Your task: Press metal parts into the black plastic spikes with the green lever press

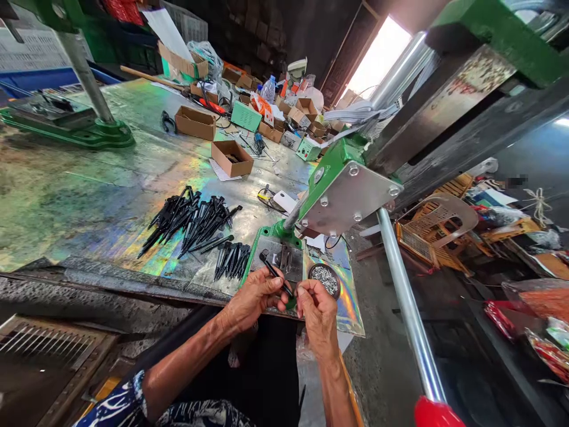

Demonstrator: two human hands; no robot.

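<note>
My left hand (258, 293) is closed around a slim black plastic stake-like piece (271, 267), its hooked end pointing up and away. Close beside its lower end, the thumb and fingers of my right hand (317, 305) are pinched together; whatever they hold is too small or hidden to name. Just beyond my right hand sits a round bowl (336, 289) filled with small silvery metal parts. Behind both hands is the metal base plate (262, 244) of a green hand press (331, 178). A small bunch of similar black pieces (232, 261) lies left of the base.
A larger heap of black pieces (191, 219) lies further left. The press's steel lever (411, 308) with a red grip (438, 413) slants down at right. Cardboard boxes (231, 159) and clutter cover the back. Another green press (106, 127) stands far left.
</note>
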